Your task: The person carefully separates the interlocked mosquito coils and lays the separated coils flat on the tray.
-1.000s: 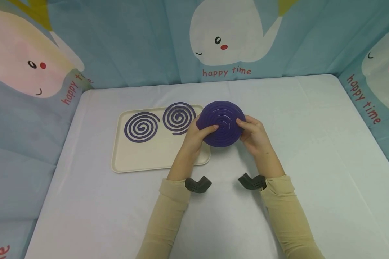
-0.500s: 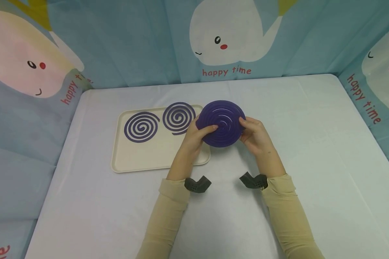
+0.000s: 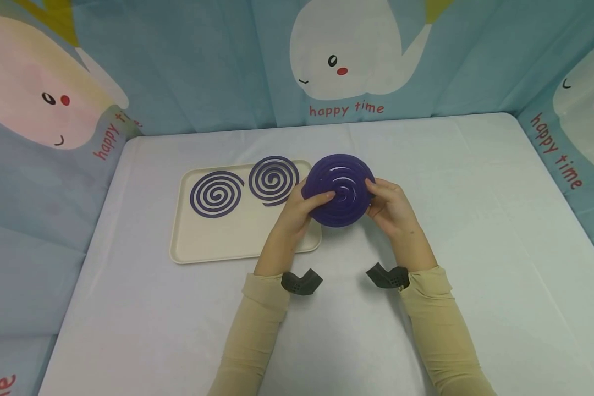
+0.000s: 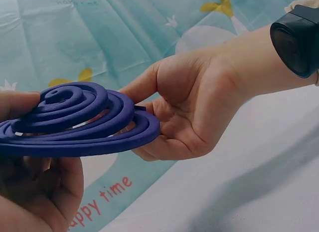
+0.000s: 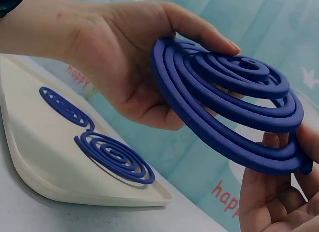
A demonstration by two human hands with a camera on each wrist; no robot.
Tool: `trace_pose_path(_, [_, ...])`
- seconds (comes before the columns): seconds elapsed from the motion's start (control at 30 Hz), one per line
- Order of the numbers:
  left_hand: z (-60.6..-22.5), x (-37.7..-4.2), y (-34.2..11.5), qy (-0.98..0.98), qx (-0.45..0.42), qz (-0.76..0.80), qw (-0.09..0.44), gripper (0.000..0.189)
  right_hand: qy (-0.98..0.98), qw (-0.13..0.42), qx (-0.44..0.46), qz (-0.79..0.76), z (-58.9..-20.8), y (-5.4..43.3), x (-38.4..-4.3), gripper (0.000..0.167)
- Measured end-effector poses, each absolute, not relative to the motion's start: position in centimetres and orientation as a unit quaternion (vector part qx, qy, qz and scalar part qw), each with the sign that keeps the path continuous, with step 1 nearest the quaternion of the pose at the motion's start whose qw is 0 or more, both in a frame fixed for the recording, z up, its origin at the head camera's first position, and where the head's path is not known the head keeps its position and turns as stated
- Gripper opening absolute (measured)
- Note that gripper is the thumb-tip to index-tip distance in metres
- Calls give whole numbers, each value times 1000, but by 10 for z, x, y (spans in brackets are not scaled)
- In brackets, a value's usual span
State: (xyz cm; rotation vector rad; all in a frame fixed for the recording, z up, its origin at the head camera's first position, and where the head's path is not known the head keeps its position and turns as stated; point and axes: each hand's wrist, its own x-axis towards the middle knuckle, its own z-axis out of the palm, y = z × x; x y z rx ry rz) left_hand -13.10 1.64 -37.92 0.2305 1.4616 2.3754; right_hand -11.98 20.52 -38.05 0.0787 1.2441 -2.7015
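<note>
A nested pair of purple mosquito coils (image 3: 344,165) is held above the table, beside the tray's right end. My left hand (image 3: 297,208) grips its left side, with the thumb on top near the centre and fingers beneath. At the opposite rim, my right hand (image 3: 392,208) pinches the edge between thumb and fingers. In the left wrist view, the coil's centre (image 4: 62,96) rises above the outer rings, with gaps between the turns. The right wrist view shows the rings (image 5: 227,85) spread in tiers too, joined turns still lying close together.
A cream tray (image 3: 218,242) lies to the left on the white table (image 3: 475,247). Two single purple coils rest on it: one on the left (image 3: 215,212), the other (image 3: 273,159) overlapping the back rim. Patterned blue cloth (image 3: 218,66) surrounds the table.
The right thumb has slid outward from the coil's face to its rim. The held coils have tilted slightly, and the middle turns look more spread. The tray and its coils have not moved.
</note>
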Motion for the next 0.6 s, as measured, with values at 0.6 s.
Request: trace_pose_path(0.6, [-381, -130, 18, 461, 136, 855, 193, 52, 395, 91, 65, -912, -382, 208, -122, 35])
